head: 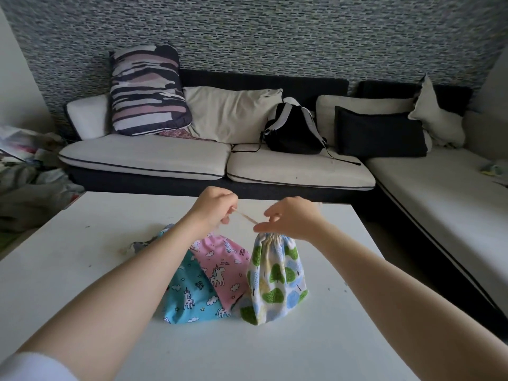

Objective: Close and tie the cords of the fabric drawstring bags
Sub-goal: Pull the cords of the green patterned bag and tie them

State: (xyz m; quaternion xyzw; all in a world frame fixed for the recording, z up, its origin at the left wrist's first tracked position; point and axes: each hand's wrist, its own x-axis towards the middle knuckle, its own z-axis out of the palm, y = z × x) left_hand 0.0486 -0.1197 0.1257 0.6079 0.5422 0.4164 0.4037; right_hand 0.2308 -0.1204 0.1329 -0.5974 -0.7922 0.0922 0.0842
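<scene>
A white drawstring bag with green and blue trees [275, 281] stands upright on the white table [343, 339], its mouth gathered tight. A beige cord [248, 218] runs taut from that mouth up to the left. My left hand [214, 209] pinches the cord's far end. My right hand [291, 218] hovers right over the gathered mouth and pinches the cord there. A pink unicorn bag [225, 268] and a blue unicorn bag [192, 295] lie side by side just left of the tree bag. My left forearm hides part of the blue bag.
Another piece of patterned fabric [143, 243] lies behind my left forearm. Beyond the table stands a corner sofa [176, 160] with cushions and a black backpack [294, 130]. A heap of clothes [27, 171] lies at the far left.
</scene>
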